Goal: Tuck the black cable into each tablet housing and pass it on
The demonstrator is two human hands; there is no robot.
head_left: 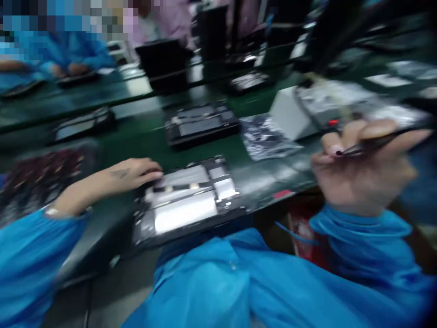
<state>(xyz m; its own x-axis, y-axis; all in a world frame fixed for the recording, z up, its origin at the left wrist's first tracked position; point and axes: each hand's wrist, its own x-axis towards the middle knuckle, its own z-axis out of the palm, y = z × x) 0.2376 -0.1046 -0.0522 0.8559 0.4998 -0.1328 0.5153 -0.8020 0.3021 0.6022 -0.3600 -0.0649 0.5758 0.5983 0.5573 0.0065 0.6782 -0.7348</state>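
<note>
A black-framed electronic device (pixel 186 212) with bright silver panels lies at the front edge of the green work surface, right before my body. My left hand (pixel 133 174) rests at its upper left corner, fingers curled over the edge. On the right, my right hand (pixel 365 168) is raised off the surface, palm up, its fingers bent around a thin dark tool (pixel 358 148). Motion blur hides the tool's exact shape. A second, similar device (pixel 202 124) lies just beyond the first one.
Clear plastic bags (pixel 266 136) and a white box (pixel 290 111) stand at the right. Dark red parts in plastic (pixel 44 173) lie at the left. Another device (pixel 83 125) sits behind them. People in blue and pink work across the bench.
</note>
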